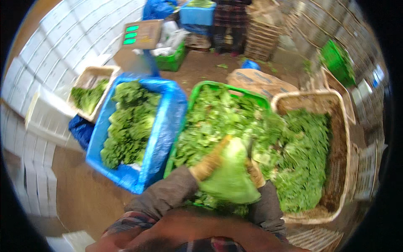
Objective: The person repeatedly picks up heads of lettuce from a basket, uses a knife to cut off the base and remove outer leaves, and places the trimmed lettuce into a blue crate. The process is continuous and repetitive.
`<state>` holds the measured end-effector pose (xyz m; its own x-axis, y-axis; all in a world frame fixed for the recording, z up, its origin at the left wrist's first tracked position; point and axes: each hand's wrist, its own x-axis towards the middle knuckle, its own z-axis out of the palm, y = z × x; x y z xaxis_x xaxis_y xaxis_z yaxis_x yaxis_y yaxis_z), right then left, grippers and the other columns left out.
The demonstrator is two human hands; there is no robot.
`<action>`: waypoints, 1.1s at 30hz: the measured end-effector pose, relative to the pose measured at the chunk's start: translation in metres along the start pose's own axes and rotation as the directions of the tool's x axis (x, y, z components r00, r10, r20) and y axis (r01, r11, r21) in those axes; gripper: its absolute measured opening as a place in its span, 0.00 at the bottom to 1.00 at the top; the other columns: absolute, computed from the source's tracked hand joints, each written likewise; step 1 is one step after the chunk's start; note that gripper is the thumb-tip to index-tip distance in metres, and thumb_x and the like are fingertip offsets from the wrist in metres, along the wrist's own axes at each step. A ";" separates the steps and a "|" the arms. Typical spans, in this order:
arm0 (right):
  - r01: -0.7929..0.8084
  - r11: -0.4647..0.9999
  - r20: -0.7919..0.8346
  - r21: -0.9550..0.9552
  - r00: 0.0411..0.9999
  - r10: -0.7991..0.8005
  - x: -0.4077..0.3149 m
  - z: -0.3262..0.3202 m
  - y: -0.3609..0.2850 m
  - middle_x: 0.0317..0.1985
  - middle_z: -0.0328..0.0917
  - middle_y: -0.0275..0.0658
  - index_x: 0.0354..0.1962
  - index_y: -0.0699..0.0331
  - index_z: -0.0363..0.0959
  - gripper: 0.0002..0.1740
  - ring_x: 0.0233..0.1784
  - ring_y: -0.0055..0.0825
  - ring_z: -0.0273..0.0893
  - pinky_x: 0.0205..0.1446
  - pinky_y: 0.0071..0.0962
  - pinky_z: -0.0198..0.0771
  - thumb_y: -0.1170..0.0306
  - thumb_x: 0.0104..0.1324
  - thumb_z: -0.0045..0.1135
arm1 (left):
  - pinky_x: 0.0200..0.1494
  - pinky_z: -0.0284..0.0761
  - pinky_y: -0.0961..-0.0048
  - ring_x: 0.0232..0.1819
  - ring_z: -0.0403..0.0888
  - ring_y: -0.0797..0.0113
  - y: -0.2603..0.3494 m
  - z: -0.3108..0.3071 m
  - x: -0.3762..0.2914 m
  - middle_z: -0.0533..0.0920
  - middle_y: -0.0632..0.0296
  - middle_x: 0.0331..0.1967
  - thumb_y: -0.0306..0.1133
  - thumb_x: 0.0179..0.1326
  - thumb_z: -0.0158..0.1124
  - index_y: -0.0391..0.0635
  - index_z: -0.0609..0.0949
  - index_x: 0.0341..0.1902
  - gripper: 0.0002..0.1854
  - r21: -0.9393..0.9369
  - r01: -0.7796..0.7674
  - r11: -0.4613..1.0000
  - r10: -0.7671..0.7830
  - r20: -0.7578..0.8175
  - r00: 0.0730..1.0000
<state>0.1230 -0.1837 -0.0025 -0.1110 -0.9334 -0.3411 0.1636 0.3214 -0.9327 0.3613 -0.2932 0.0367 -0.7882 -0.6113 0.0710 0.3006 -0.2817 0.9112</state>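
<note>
A head of leafy lettuce [234, 176] is held over a green plastic crate [197, 89] full of loose leaves. My left hand [209, 163], in a yellowish glove, grips its left side, the fingers pointing up towards the pale stem end. On its right side is my right hand [255, 173], also gloved, with a dark blade-like tool [249, 148] rising from it, blurred; the leaves partly hide these fingers. To the left, lettuce heads [132, 126] lie in rows inside a crate lined with blue plastic [171, 104]. Piled greens [302, 157] fill much of the beige crate [346, 157] at right.
A smaller beige crate [110, 72] with lettuce stands at left, near a white crate [47, 116]. Beyond are a cardboard box [141, 33], brown sacking [261, 82], stacked crates [263, 39] and a standing person [229, 25]. A green crate [337, 63] is at upper right.
</note>
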 end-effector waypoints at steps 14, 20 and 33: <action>0.437 0.398 0.322 -0.807 0.890 -0.324 0.137 0.308 -0.075 0.66 0.66 0.54 0.72 0.60 0.53 0.48 0.67 0.53 0.68 0.66 0.42 0.68 0.48 0.63 0.65 | 0.69 0.69 0.59 0.68 0.71 0.56 0.168 -0.197 -0.255 0.72 0.55 0.67 0.36 0.35 0.88 0.46 0.56 0.78 0.66 0.135 -0.007 0.991 0.103 -0.723 0.683; 0.002 0.861 -0.040 -0.508 0.999 -0.026 0.237 0.265 0.015 0.26 0.77 0.34 0.31 0.61 0.78 0.08 0.29 0.23 0.72 0.35 0.27 0.69 0.67 0.61 0.68 | 0.74 0.58 0.47 0.70 0.66 0.44 0.120 -0.274 -0.180 0.72 0.51 0.68 0.36 0.37 0.82 0.56 0.74 0.68 0.47 0.957 0.274 -0.093 0.108 -0.263 0.959; 0.038 0.752 0.326 -0.658 0.915 0.239 -0.060 0.083 -0.013 0.76 0.57 0.41 0.74 0.50 0.53 0.36 0.76 0.42 0.59 0.76 0.38 0.58 0.71 0.71 0.52 | 0.78 0.43 0.44 0.80 0.44 0.40 -0.001 -0.304 -0.205 0.51 0.47 0.79 0.34 0.40 0.76 0.51 0.56 0.80 0.60 0.947 0.204 -0.247 -0.005 -0.212 0.977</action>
<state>0.2084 -0.1452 0.0402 0.2570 -0.8287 -0.4972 -0.5265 0.3113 -0.7911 0.6858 -0.3926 -0.1020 -0.6578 -0.7529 -0.0213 -0.7441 0.6452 0.1735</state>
